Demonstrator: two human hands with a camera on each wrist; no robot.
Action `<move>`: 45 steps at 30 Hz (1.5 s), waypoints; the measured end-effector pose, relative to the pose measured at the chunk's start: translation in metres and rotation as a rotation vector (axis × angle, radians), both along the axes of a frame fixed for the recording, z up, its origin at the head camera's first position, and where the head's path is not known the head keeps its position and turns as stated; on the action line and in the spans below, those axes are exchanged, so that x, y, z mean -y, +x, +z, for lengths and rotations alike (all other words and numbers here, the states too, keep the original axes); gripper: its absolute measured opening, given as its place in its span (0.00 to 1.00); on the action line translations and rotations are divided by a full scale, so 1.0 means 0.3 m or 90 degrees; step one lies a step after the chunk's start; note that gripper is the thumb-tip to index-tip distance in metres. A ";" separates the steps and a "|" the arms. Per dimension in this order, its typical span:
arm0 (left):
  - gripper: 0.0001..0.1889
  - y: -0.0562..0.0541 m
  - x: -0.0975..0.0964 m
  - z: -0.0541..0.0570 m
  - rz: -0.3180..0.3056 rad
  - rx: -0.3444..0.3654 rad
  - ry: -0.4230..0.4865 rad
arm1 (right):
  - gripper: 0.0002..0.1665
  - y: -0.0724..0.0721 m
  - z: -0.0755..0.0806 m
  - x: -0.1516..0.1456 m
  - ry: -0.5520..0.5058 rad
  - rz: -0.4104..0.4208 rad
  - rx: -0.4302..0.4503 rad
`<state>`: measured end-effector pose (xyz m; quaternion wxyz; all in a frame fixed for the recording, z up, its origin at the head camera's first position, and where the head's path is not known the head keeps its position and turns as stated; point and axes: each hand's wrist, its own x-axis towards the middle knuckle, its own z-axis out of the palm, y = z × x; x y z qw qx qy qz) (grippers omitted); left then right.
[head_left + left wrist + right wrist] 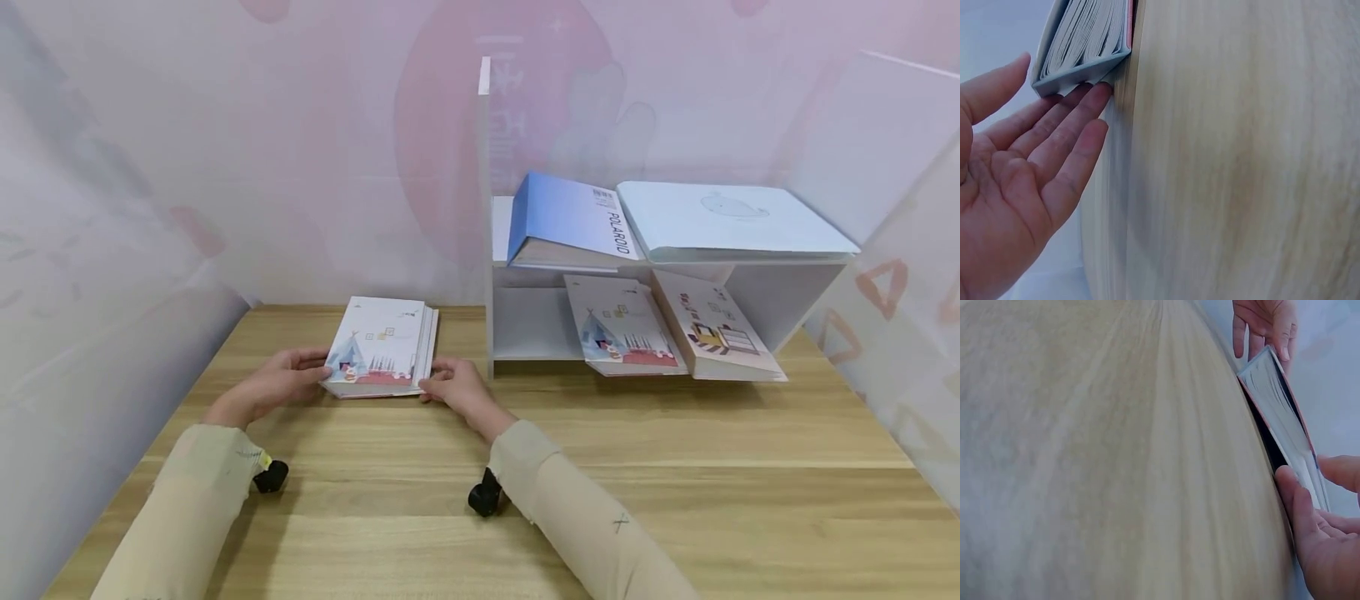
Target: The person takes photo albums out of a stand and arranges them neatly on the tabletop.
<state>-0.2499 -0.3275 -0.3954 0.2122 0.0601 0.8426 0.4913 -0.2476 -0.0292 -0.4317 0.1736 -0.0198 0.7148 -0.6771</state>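
Note:
A thick photo album (378, 346) with a white cover, showing a drawn tent and red rug, lies at the back left of the wooden table. My left hand (281, 379) is at its left side. In the left wrist view, the fingers (1063, 128) of that hand are extended, tips right at the album's spine (1079, 75), and the thumb stands apart. At the opposite side, my right hand (459, 387) pinches the album's near right corner, thumb above and fingers below. The right wrist view shows the page edges (1279, 412) between both hands.
To the right stands a white shelf (486, 208). Its top holds a blue POLAROID binder (573, 217) and a pale blue whale-printed album (735, 217). Below lean a tent-print album (622, 325) and a cream album (716, 325), jutting out. Table surface (375, 517) extends in front.

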 end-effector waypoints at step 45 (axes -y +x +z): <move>0.18 0.138 -0.358 0.182 0.252 -0.455 0.066 | 0.20 0.162 0.259 -0.350 0.171 0.064 -0.221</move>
